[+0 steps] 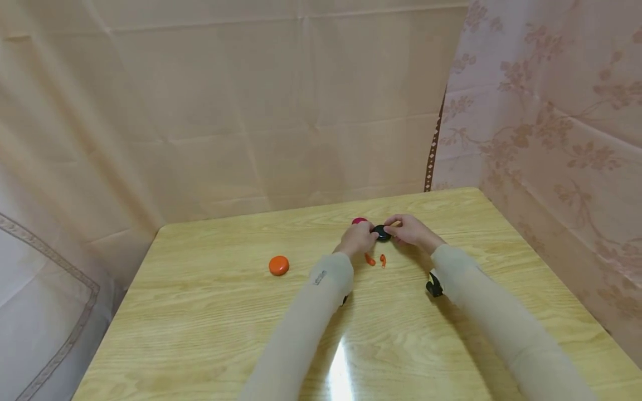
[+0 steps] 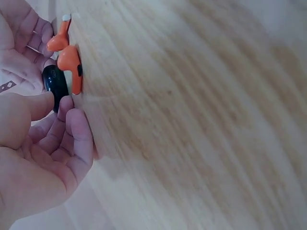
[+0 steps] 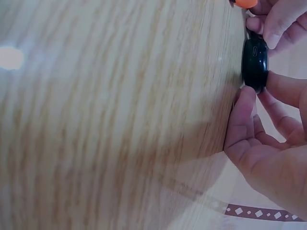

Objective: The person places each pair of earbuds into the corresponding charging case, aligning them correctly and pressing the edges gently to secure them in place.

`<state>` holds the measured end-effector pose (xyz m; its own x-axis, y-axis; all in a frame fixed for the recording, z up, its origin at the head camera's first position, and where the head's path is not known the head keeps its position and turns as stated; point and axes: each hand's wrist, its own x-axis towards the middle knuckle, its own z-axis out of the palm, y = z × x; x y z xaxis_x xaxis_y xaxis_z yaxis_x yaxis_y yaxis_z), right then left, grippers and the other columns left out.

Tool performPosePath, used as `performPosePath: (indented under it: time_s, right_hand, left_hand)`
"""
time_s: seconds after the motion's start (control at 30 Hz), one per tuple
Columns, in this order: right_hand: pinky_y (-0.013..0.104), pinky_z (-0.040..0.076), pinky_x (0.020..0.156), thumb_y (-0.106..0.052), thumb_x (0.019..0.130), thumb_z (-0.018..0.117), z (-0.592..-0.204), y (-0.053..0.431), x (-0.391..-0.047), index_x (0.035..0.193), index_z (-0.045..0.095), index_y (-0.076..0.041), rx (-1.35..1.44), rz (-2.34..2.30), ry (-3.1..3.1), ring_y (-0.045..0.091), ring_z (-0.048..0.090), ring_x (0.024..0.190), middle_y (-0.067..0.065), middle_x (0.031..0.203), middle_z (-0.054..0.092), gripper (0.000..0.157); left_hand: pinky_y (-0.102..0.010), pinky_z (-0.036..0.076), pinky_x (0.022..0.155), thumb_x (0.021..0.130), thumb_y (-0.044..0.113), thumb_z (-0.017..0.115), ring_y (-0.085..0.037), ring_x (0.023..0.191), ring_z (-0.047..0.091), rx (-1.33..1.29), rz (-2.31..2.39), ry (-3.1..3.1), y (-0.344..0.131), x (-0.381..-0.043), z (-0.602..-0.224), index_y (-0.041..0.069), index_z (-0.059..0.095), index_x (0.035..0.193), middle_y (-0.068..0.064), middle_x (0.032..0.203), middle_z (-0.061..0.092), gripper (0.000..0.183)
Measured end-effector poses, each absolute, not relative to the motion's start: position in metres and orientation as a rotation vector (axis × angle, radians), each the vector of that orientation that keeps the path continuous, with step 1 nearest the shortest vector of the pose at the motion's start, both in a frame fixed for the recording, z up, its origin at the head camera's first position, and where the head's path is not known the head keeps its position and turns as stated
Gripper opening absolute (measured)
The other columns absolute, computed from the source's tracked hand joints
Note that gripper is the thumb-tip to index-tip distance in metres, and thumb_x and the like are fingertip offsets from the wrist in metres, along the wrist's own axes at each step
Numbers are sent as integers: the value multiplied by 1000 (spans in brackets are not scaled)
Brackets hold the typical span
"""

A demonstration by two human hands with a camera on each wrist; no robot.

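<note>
Step in hand, judged: 2-handed handling of the black round case (image 1: 383, 234), toward the far edge of the bench (image 1: 200, 312). The left hand (image 1: 358, 239) and right hand (image 1: 410, 228) pinch it at opposite sides, each grip using thumb and finger. Case looks closed, port toward the person; contact with bench: cannot tell. 2 orange earbuds (image 2: 70, 58) lie loose just nearer the person; orange round case (image 1: 278, 265) well apart, to the left. Next move, judged: calls for even pressure from both grips, earbuds undisturbed.
</note>
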<state>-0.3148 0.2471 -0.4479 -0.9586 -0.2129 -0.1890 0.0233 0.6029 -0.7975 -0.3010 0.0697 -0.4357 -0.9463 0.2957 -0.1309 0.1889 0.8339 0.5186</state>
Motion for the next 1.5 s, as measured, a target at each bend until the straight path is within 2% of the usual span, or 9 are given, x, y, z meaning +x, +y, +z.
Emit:
performPosePath:
  time_s: [0.2, 0.4, 0.83, 1.0, 1.1, 1.23, 1.33, 1.5]
  right_hand:
    - [29, 55, 65, -15, 105, 56, -443, 245, -317, 126, 56, 5, -167, -1278, 2573, 20, 60, 78, 21, 107, 65, 30]
    - [28, 54, 65, -16, 105, 57, -439, 243, -320, 125, 57, 4, -145, -1244, 2582, 18, 60, 77, 17, 100, 66, 28]
    - [28, 53, 67, -16, 105, 56, -436, 247, -315, 128, 58, 4, -106, -1243, 2600, 20, 61, 83, 22, 116, 64, 31]
    - [29, 52, 66, -16, 105, 56, -436, 251, -312, 129, 57, 6, -105, -1245, 2625, 20, 61, 82, 21, 108, 65, 33]
    - [29, 53, 66, -16, 105, 56, -438, 253, -308, 129, 57, 6, -98, -1283, 2617, 20, 61, 81, 19, 104, 66, 33]
    - [28, 53, 67, -17, 105, 57, -442, 253, -305, 131, 56, 5, -78, -1328, 2589, 20, 62, 84, 22, 114, 65, 34]
    - [27, 53, 66, -17, 105, 57, -442, 252, -302, 134, 54, 6, -77, -1350, 2587, 21, 63, 86, 25, 120, 63, 37]
    - [33, 55, 69, -17, 105, 57, -438, 242, -299, 137, 52, 6, -149, -1412, 2578, 29, 63, 90, 26, 118, 60, 40]
  left_hand:
    - [-35, 49, 92, 107, 28, 54, -19, 101, 62, 359, 779, 2817, 70, -305, -436, 10, 68, 124, -3, 118, 69, 28]
    - [-38, 49, 95, 108, 29, 52, -20, 108, 62, 336, 807, 2790, 69, -306, -435, 10, 65, 130, -4, 125, 67, 32]
    - [-39, 47, 96, 107, 30, 53, -22, 112, 62, 318, 893, 2765, 71, -302, -433, 12, 65, 132, -2, 127, 67, 33]
    - [-37, 46, 96, 108, 29, 51, -22, 110, 62, 344, 903, 2759, 76, -302, -435, 10, 62, 131, -4, 126, 67, 32]
    - [-37, 46, 100, 107, 30, 51, -23, 116, 61, 353, 905, 2756, 78, -301, -438, 9, 59, 135, -6, 131, 65, 36]
    - [-37, 45, 104, 107, 29, 52, -25, 124, 59, 371, 964, 2762, 76, -299, -441, 5, 58, 137, -7, 136, 63, 39]
    - [-37, 46, 104, 106, 26, 53, -25, 122, 60, 409, 1056, 2739, 71, -299, -440, 3, 57, 138, -10, 132, 65, 39]
    - [-37, 50, 97, 105, 23, 56, -22, 110, 63, 477, 1124, 2684, 50, -298, -436, 4, 57, 138, -9, 120, 68, 38]
